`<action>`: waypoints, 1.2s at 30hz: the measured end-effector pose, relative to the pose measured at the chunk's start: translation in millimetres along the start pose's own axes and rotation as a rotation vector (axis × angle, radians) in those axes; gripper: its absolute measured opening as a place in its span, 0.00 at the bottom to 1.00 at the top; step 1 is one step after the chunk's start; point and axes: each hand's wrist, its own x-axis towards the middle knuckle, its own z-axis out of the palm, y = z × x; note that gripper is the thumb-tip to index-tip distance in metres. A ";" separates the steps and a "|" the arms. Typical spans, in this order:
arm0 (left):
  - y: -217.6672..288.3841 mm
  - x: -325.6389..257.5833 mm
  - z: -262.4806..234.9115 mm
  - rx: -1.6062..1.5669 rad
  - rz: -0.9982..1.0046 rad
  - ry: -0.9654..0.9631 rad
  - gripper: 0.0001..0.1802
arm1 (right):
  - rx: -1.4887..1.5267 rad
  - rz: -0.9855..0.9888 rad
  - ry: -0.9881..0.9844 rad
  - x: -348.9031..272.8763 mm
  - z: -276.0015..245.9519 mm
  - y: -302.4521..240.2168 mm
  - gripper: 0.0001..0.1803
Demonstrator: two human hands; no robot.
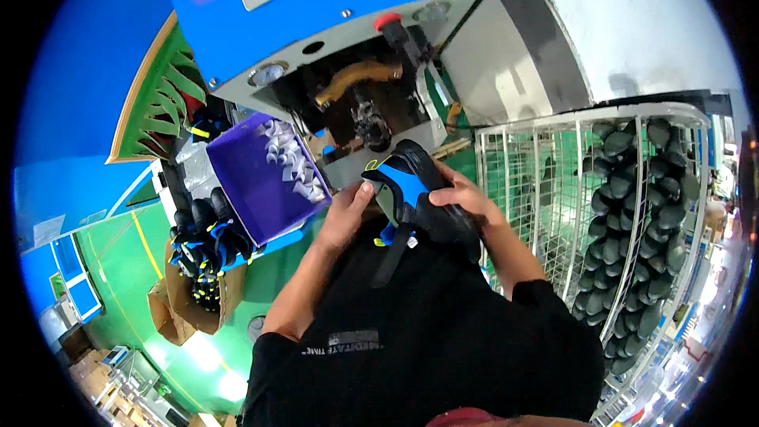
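Observation:
In front of my chest I hold a black and blue shoe upper with yellow-green trim, tilted between both hands. My left hand pinches its left edge between thumb and fingers, beside a grey-green flat piece at the opening. On the other side, my right hand grips the black part, thumb on top and other fingers partly hidden behind. A black strap hangs from the upper toward my shirt. Just beyond stands a blue machine with a dark cavity holding a metal fixture.
Left of the machine is a purple bin with curved white pieces. More shoe uppers lie below it, by a cardboard box. A white wire rack at right holds many dark rounded pieces. A red button juts from the machine.

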 end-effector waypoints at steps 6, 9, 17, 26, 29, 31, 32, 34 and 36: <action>-1.2 60.1 -0.2 0.396 0.065 0.092 0.26 | -0.077 -0.081 0.149 11.3 0.4 -9.0 0.55; -6.6 42.5 -6.0 0.246 0.208 0.216 0.18 | -0.188 -0.062 0.160 17.0 7.9 -20.7 0.55; -62.2 16.9 -82.4 0.243 -0.013 0.340 0.17 | -0.911 -0.329 0.480 89.3 40.1 -56.7 0.55; -51.2 12.6 -108.1 0.270 -0.055 0.309 0.19 | -1.704 0.107 0.622 154.2 86.1 -51.6 0.53; -33.8 6.2 -115.5 0.389 -0.019 0.423 0.19 | -1.813 -0.069 0.630 170.8 74.9 -45.2 0.49; -26.7 0.5 -136.3 0.352 0.045 0.592 0.20 | -1.858 -0.101 0.603 167.5 74.6 -48.8 0.49; -27.4 0.0 -142.1 0.317 0.077 0.666 0.21 | -1.896 -0.213 0.629 167.7 68.9 -45.0 0.49; -22.1 -8.9 -154.9 0.429 -0.073 0.796 0.29 | -1.953 -0.431 0.667 166.3 53.4 -28.5 0.49; -36.1 -15.9 -168.0 0.474 -0.091 0.815 0.28 | -1.916 -0.475 0.667 164.1 56.2 -24.6 0.48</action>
